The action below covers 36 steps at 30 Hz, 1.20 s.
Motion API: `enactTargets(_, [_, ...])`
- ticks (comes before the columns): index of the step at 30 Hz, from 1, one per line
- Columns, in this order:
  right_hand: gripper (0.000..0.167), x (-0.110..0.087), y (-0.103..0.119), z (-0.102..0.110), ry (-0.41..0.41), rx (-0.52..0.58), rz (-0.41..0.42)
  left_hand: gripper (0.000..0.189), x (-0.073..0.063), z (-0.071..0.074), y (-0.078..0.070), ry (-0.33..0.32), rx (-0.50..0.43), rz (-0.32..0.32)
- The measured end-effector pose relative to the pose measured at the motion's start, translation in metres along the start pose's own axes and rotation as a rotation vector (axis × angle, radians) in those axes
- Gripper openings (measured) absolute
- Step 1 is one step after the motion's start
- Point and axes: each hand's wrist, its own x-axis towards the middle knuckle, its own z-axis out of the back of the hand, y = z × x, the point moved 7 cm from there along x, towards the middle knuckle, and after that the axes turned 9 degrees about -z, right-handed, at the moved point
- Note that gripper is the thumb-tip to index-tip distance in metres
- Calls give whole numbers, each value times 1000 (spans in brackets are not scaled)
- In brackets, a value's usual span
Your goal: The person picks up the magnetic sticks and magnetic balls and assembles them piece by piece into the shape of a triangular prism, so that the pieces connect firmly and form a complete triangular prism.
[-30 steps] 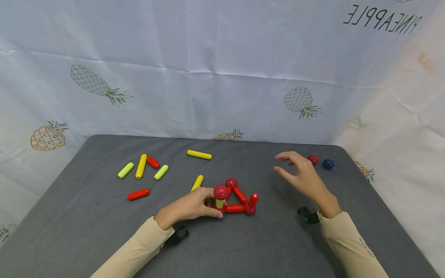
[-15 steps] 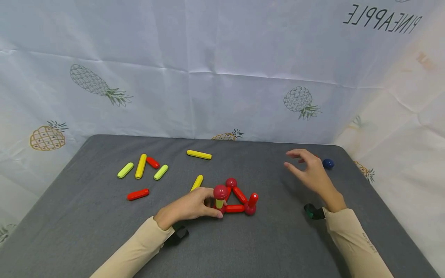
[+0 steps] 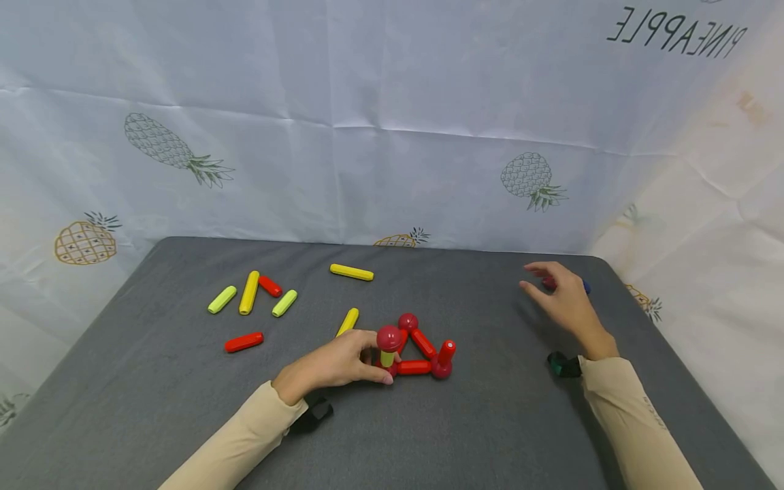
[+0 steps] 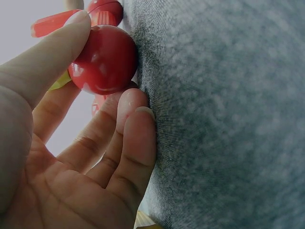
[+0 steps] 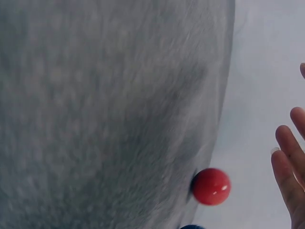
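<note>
My left hand [image 3: 333, 361] grips the near-left corner of a triangle frame made of red rods [image 3: 414, 367] and red balls. Thumb and fingers hold the corner ball [image 4: 107, 59]. Above that corner, a short yellow-green rod [image 3: 387, 358] stands upright with another red ball [image 3: 389, 338] on top. At the near-right corner a red rod [image 3: 447, 352] rises from its ball [image 3: 441, 368]. Over at the right, my right hand [image 3: 566, 303] is in the air with fingers spread, holding nothing. A loose red ball [image 5: 211, 186] and a blue ball [image 5: 192, 227] lie close by it, partly hidden in the head view.
Several loose rods lie on the grey table [image 3: 490, 422]: yellow ones [image 3: 352, 272] at the back, and yellow, yellow-green [image 3: 284, 303] and red ones [image 3: 243, 342] at the left. A yellow rod [image 3: 347, 322] lies beside the left hand. A pineapple-print cloth [image 3: 367, 184] hangs behind.
My right hand has moved to the right, coming over the loose red and blue balls and now covering part of them. The left hand and the frame stay in place.
</note>
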Motion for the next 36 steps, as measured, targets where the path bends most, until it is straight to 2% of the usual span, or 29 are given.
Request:
enactTargets(10, [37, 7, -25, 0, 55, -74, -90, 20, 0, -1, 0, 1, -11, 4])
enactTargets(19, [42, 10, -39, 1, 126, -99, -134, 19, 1, -1, 0, 3, -21, 9])
enactTargets(28, [48, 14, -54, -4, 251, -138, -212, 19, 1, 0, 0, 2, -5, 11])
enactTargets(36, [39, 13, -63, -8, 300, -162, -206, 21, 2, 0, 0, -2, 15, -22])
